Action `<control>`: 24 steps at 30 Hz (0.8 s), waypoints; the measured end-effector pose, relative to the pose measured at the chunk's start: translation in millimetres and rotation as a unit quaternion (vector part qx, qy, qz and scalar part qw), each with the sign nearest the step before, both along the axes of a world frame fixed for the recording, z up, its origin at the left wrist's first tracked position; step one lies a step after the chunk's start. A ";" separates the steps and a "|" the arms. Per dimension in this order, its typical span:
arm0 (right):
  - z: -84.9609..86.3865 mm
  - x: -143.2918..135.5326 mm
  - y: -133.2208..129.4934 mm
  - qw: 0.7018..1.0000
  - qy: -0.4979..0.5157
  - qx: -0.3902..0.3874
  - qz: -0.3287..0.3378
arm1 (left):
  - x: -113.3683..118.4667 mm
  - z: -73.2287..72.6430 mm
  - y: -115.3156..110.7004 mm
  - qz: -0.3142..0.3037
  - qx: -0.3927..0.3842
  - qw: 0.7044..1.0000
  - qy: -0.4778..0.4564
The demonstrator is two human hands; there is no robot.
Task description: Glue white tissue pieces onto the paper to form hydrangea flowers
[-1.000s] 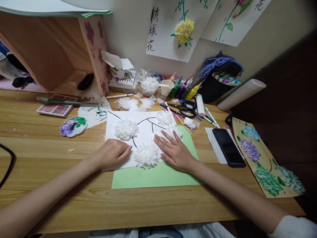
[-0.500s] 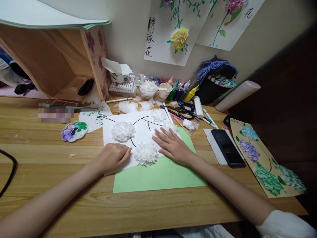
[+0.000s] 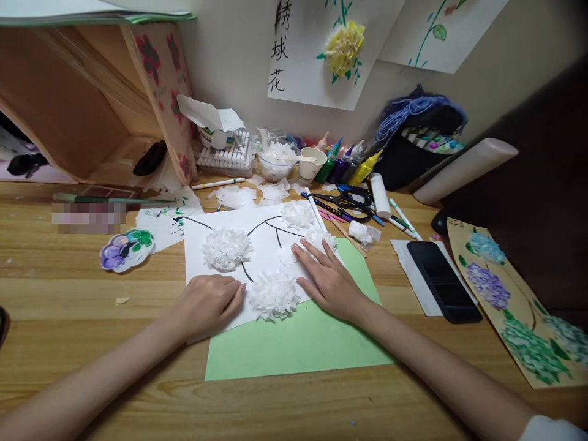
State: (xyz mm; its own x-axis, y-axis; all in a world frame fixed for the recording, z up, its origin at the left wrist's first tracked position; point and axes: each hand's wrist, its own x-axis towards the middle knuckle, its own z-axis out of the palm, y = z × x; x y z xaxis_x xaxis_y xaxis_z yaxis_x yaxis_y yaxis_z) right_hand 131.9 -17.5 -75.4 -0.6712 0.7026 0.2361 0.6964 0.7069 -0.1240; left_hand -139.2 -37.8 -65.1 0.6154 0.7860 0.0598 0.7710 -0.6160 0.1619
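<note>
A sheet of white paper [image 3: 266,214] with black drawn branches lies partly over a green sheet [image 3: 294,349]. Several ruffled white paper flowers stand on it, among them one on the left [image 3: 227,248] and one at the lower middle [image 3: 274,294]. My left hand [image 3: 209,304] rests as a loose fist on the white sheet's lower left part; nothing shows in its curled fingers. Flat on the right part lies my right hand [image 3: 328,275], fingers spread, its tips by a faint pencilled circle and the right-hand flower [image 3: 318,237], which it partly covers.
Behind the paper are scissors [image 3: 356,204], pens, paper scraps [image 3: 236,197], a bowl of white scraps [image 3: 275,162], a paper cup [image 3: 312,165] and paint bottles [image 3: 366,168]. Left lies a paint palette [image 3: 127,250]. Right are a phone [image 3: 443,282] and a finished flower picture [image 3: 496,269].
The head view has tilted down and come slightly closer, so things appear shifted. Both hands keep about the same places on the paper, the left closed and the right flat.
</note>
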 end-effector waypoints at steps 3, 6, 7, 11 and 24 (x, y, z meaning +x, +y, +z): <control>-0.2 0.6 -1.3 1.000 0.002 0.005 0.001 | 0.9 0.8 -0.2 0.003 -0.015 1.000 0.007; -0.4 0.0 -2.6 1.000 0.014 0.017 -0.010 | 1.1 2.5 -0.2 0.004 -0.020 1.000 0.011; -0.7 -0.2 -2.8 1.000 0.019 0.019 -0.011 | 1.2 3.0 -0.1 0.004 -0.020 1.000 0.012; -3.1 -0.2 -2.5 0.999 0.027 0.019 0.015 | 1.7 3.4 -0.5 0.007 -0.018 1.000 0.012; 2.5 -1.4 -1.9 0.999 -0.031 0.006 0.033 | 2.8 3.0 -2.0 0.015 -0.016 1.000 0.017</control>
State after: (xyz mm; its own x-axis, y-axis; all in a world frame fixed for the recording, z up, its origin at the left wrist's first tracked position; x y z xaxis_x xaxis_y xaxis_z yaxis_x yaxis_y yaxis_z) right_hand 130.5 -19.4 -72.9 -0.7298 0.6535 0.2006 0.6541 0.7529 -0.0733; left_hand -136.4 -39.7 -62.1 0.5920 0.8058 0.0143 0.7948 -0.5867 0.1548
